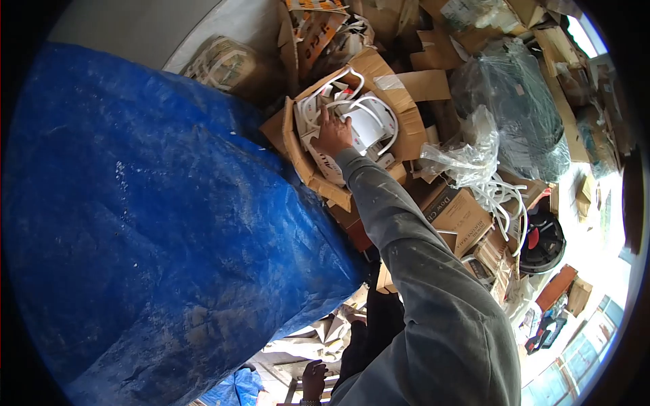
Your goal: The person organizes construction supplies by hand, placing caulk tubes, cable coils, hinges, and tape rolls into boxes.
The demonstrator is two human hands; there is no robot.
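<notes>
My right hand (334, 135), at the end of a grey sleeve, reaches into an open cardboard box (308, 174). Its visible fingers are spread over the contents, and none of them is wrapped around anything. Inside lie small white cartons (365, 127) and looped white tubing (387, 116), close to my fingertips. Low in the view, near dark trousers (384, 314), hangs my left hand (315, 379), with a band at the wrist. Its fingers look loosely apart and I see nothing in them.
A blue tarpaulin (156, 223) covers a large bulk on the left. To the right are a plastic-wrapped dark bundle (511, 101), clear plastic (474, 152), a printed carton (464, 216), white strips (501, 199) and a black helmet (544, 245). Torn cardboard (433, 51) lies behind.
</notes>
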